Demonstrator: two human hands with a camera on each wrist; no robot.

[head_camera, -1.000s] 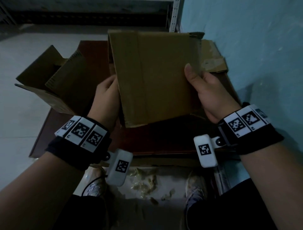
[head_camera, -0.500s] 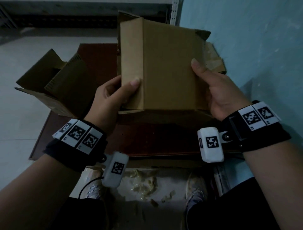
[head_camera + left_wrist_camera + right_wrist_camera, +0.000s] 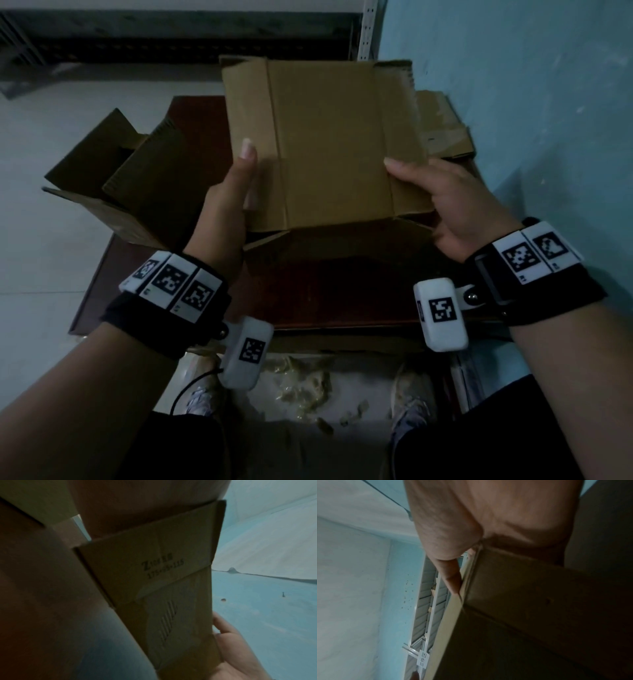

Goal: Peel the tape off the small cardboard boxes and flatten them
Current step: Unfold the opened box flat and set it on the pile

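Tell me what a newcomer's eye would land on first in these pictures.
First, the cardboard box held up in mid-frame, left hand gripping its left edge and right hand its right. Next, the open boxes on the dark table's left, and the crumpled tape scraps on the floor between the shoes.

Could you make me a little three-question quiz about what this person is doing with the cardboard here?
1. True or false: the brown cardboard box held up over the dark red-brown table is gripped by one hand only.
2. Where does the left hand put its thumb? A) on the box's front face B) on the table C) on the open cardboard box at the left
3. Fill in: the pale torn tape scraps lie on the ____ between the person's shoes.

Key: 1 false, the right hand grips it too; 2 A; 3 floor.
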